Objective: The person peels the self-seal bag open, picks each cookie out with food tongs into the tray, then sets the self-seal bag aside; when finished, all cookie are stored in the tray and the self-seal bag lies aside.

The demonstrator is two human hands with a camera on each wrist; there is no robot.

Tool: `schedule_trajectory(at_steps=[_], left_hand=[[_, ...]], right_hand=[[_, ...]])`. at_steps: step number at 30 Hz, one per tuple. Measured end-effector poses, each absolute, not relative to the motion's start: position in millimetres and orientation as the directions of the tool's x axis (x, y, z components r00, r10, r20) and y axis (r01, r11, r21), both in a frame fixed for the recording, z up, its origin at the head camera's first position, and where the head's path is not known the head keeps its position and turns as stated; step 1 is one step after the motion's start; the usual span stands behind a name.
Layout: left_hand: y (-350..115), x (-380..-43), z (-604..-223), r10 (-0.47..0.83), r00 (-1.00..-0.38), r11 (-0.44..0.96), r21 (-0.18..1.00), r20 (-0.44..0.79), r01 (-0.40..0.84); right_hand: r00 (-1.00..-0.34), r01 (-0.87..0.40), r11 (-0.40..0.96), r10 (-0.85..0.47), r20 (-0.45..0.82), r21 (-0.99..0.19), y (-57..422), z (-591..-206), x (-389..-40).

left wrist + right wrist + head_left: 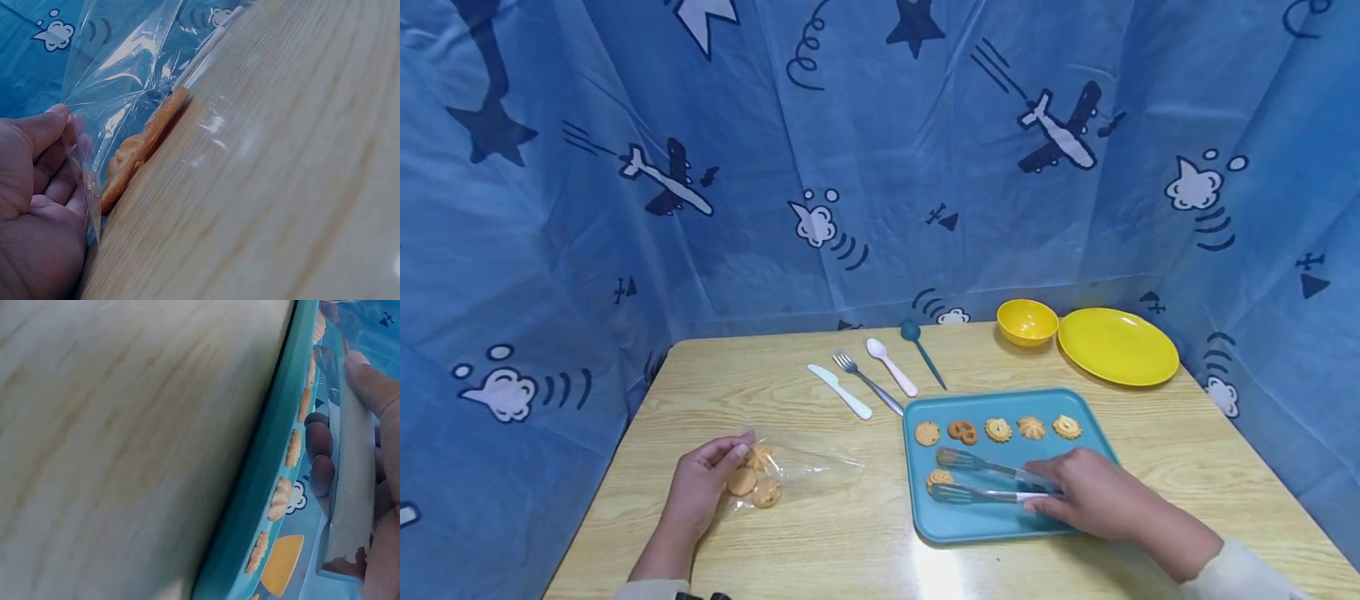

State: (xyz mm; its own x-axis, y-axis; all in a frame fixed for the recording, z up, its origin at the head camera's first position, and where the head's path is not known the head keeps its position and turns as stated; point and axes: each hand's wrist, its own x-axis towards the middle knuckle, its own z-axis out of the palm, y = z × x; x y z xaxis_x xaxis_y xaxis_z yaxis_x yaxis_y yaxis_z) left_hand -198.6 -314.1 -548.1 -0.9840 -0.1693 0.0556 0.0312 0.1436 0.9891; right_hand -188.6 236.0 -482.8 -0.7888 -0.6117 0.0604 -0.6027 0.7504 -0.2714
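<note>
My left hand (707,477) pinches the edge of a clear plastic bag (808,467) lying on the table at the left. Inside the bag are 3 cookies (767,492), one of them star-like. My right hand (1093,492) holds a pair of tongs (992,495) over the teal tray (925,525). The tongs' two arms are spread, their tips either side of a round cookie (939,480) in the tray's front row. Behind it a row of several cookies (997,430), one a pretzel shape (962,432), lies along the tray's back.
Behind the tray's left side lie a white knife (841,392), a fork (868,382), a pale pink spoon (892,367) and a dark teal spoon (923,353). A yellow bowl (1027,322) and a yellow plate (1118,347) stand at the back right. A blue patterned curtain (880,167) hangs behind the table.
</note>
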Motion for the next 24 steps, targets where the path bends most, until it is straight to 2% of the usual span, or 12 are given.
schedule_trajectory(at_steps=[6,12,16,21,24], left_hand=[[-313,-197,-546,-0.168,-0.985,0.142,0.990,0.031,0.007],[-313,-198,-545,-0.172,-0.985,0.168,0.986,0.024,-0.005],[-314,-198,-546,-0.173,-0.985,0.197,0.980,0.024,-0.011],[-313,-198,-545,-0.180,-0.984,0.210,0.977,0.015,-0.024],[-312,-198,-544,-0.171,-0.985,0.228,0.974,0.027,-0.012]], right_hand=[[-0.767,-0.639,0.721,-0.623,0.153,-0.270,217,-471,-190],[-0.683,-0.723,0.675,-0.668,0.294,-0.147,170,-456,-197],[-0.605,-0.770,0.636,-0.710,0.361,-0.039,134,-449,-205],[-0.531,-0.800,0.588,-0.786,0.315,0.120,97,-446,-212],[-0.521,-0.803,0.572,-0.810,0.269,0.168,83,-449,-216]])
